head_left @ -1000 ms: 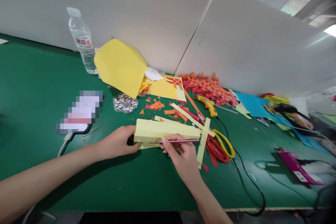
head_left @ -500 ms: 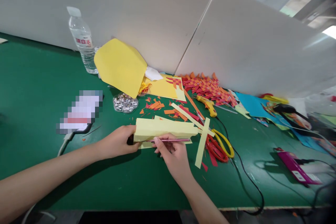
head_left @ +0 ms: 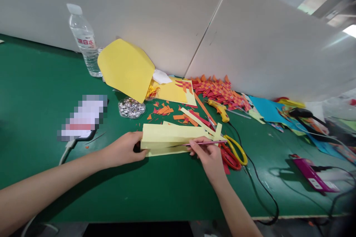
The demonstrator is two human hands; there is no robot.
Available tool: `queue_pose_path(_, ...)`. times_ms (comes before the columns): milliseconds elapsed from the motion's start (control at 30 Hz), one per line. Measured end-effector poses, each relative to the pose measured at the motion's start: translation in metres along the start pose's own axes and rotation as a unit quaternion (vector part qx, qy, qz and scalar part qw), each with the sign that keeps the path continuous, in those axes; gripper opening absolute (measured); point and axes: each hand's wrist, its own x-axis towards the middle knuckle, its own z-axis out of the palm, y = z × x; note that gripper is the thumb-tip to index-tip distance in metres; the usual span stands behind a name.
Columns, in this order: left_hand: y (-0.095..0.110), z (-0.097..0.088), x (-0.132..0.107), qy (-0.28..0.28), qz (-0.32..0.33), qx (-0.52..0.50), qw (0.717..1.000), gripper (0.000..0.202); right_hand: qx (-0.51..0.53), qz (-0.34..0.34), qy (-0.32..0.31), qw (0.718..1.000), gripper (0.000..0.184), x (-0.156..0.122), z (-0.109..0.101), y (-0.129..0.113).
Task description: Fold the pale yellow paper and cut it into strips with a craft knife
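My left hand (head_left: pixel 126 149) is closed on the left end of a folded pale yellow sheet of paper (head_left: pixel 169 133), thumb below and fingers behind. A thin pink pen-like tool (head_left: pixel 211 142) is pinched in my right hand (head_left: pixel 207 155), near the sheet's right end. Its narrow dark tip points left and lies along the sheet's lower fold; I cannot tell its exact kind. Pale yellow paper strips (head_left: pixel 218 130) lie crossed just beyond my right hand. Beside that hand rest scissors with red handles (head_left: pixel 230 158) and a yellow-handled pair (head_left: pixel 239 152).
Orange and red scraps (head_left: pixel 164 110) lie behind the sheet, near a tray of googly eyes (head_left: pixel 131 108). A yellow glue gun (head_left: pixel 219 110) trails a black cable. Woven paper fish (head_left: pixel 215 89) are heaped by the partition. A phone (head_left: pixel 85 116), water bottle (head_left: pixel 85 40) and purple power strip (head_left: pixel 314 176) stand around.
My right hand has slid to the right along the folded sheet with the pink tool, now over the crossed strips. My left hand stays at the sheet's left end.
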Motion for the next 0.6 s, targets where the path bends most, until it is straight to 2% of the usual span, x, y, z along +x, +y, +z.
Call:
queue_pose_path(300,0.001,-0.001,-0.001,-0.008,-0.006,0.004,1.000,0.021,0.017,0.001,0.075,0.997,0.022,0.011,-0.051,0.016)
queue_pose_path(433,0.000,0.000,-0.001,-0.008,-0.014,0.007,1.000,0.022,0.061,0.024,0.102,0.993,0.022,0.013,-0.067,0.022)
queue_pose_path(600,0.000,0.000,0.000,-0.005,-0.004,0.001,1.000,0.022,0.036,0.022,0.135,0.990,0.021,0.014,-0.079,0.028)
